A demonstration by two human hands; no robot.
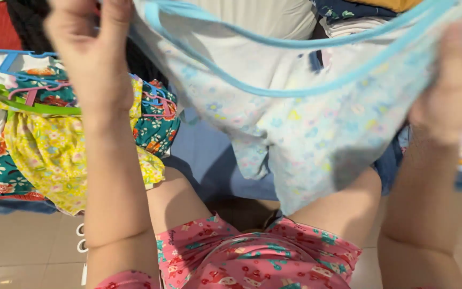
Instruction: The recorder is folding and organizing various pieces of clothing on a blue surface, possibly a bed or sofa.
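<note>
I hold up a small pale floral garment (306, 134) with light blue trim, stretched between both hands in front of me. My left hand (89, 51) pinches its upper left edge near the top of the view. At the right edge, my right hand (453, 85) grips the other side, fingers partly hidden by the cloth. The garment hangs down over my knees, which are covered by pink patterned fabric (252, 257).
A pile of children's clothes on plastic hangers lies at the left: a yellow floral piece (54, 155) and a teal floral piece (159, 126). Blue cloth (204, 155) lies behind the garment. More folded clothes sit at the top. Beige floor tiles (22, 251) show at lower left.
</note>
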